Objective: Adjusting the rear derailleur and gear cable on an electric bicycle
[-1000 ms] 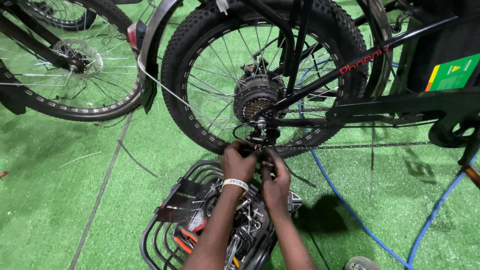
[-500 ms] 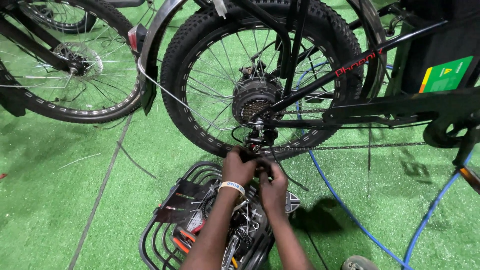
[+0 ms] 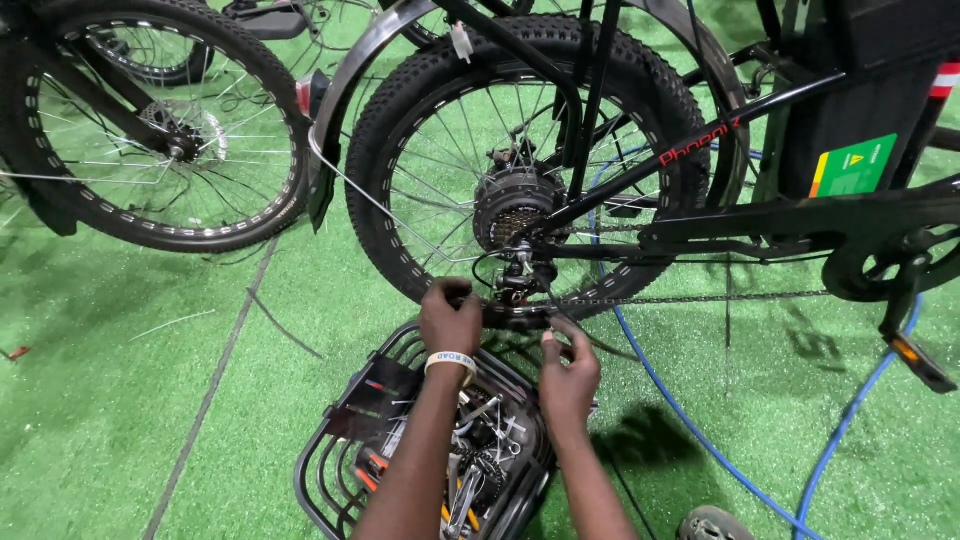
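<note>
A black bicycle stands on green turf, its fat rear tyre (image 3: 400,130) in the middle of the view. Below the hub and sprockets (image 3: 510,205) hangs the rear derailleur (image 3: 522,282). My left hand (image 3: 450,318), with a white wristband, is closed around the derailleur's lower left end against the tyre's bottom. My right hand (image 3: 570,378) is just right of it, its thumb and fingers pinching the lower cage where the chain (image 3: 700,298) runs in. What lies under my fingers is hidden.
A black wire basket (image 3: 325,475) of tools lies on the turf under my forearms. Another bicycle wheel (image 3: 150,130) stands at the left. A blue hose (image 3: 680,420) snakes across the floor at right, near a pedal (image 3: 915,360). A shoe tip (image 3: 715,525) shows at the bottom.
Both hands stay at the derailleur. My right hand has slipped slightly lower and to the right, so the hands are a little further apart.
</note>
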